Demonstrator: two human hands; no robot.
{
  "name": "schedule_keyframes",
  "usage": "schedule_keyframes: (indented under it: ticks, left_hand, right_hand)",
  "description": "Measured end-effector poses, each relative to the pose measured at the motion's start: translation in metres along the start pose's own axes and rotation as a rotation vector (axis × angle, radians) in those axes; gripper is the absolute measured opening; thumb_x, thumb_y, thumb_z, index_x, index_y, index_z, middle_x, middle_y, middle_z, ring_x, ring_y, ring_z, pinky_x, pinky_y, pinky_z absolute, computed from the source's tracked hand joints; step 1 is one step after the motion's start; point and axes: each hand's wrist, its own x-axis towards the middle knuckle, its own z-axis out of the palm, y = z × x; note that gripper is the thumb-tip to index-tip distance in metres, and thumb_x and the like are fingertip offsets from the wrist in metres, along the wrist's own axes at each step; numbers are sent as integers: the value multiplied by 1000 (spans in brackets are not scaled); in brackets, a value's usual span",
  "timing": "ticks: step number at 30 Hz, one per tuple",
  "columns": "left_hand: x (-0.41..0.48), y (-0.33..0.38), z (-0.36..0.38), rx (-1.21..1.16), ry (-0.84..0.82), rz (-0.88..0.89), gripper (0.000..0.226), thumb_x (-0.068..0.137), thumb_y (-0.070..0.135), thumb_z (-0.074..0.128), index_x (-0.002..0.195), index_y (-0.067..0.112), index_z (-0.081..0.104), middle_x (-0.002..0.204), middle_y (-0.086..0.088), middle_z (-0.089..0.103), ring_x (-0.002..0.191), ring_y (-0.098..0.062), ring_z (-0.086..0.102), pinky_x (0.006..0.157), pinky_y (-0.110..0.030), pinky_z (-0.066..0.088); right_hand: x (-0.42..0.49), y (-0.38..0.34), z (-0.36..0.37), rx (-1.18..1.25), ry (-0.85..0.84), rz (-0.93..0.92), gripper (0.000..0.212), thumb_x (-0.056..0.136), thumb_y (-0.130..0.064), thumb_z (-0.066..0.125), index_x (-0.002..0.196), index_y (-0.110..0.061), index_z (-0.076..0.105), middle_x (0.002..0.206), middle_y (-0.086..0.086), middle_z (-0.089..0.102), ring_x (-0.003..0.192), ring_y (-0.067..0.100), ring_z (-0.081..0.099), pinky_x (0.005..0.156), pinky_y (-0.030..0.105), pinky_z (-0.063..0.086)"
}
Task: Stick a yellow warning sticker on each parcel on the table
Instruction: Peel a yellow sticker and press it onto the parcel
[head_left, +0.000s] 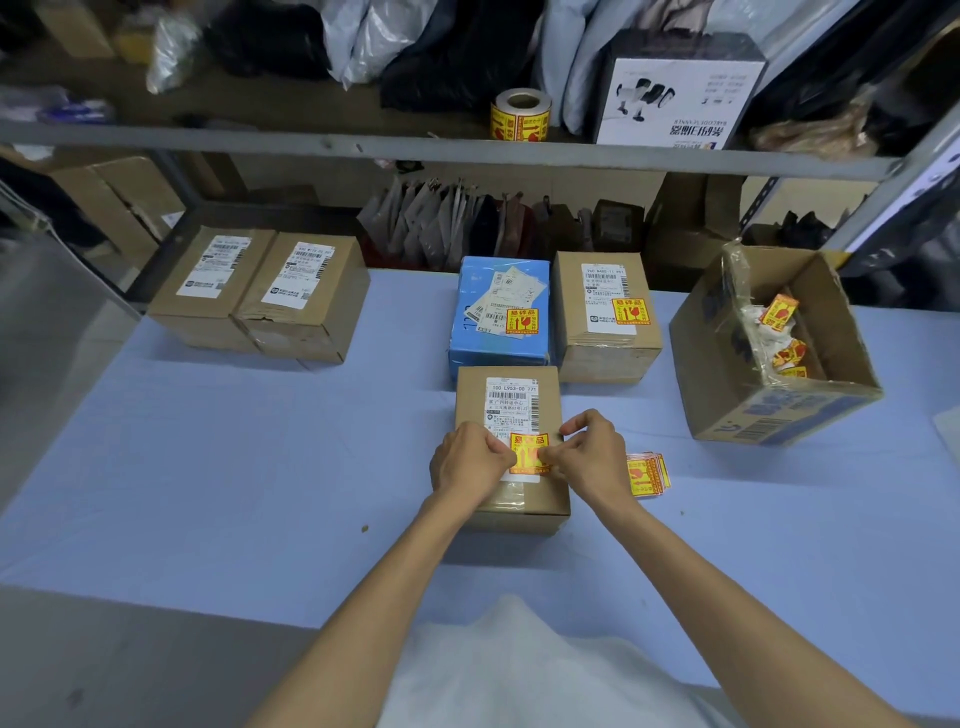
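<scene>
A brown parcel (472, 400) lies in front of me on the blue table (234, 467). A yellow warning sticker (528, 447) rests on its top, below the white shipping label. My left hand (467, 462) and my right hand (589, 452) pinch the sticker's two sides. Behind it stand a blue parcel (498, 343) and a brown parcel (605, 358), each bearing a yellow sticker. Two brown parcels (260, 296) at the far left show only white labels. A small stack of loose stickers (649, 475) lies right of my right hand.
An open carton (727, 374) at the right holds crumpled sticker backings. A roll of yellow stickers (521, 115) stands on the metal shelf (441, 148) above the table, among bags and a white box. More bags and cartons sit behind the table.
</scene>
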Motion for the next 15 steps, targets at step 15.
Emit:
schedule_keyframes:
  ticks: [15]
  left_hand:
    - [17,2,-4,164,31,-16,57,79,59,65,110,12,57,113,-7,64,99,-26,62,65,-28,41]
  right_hand:
    - [-4,-20,-2,-407,-20,-74,48,74,-41,79,98,-13,48,103,8,63,91,26,59,67,34,42]
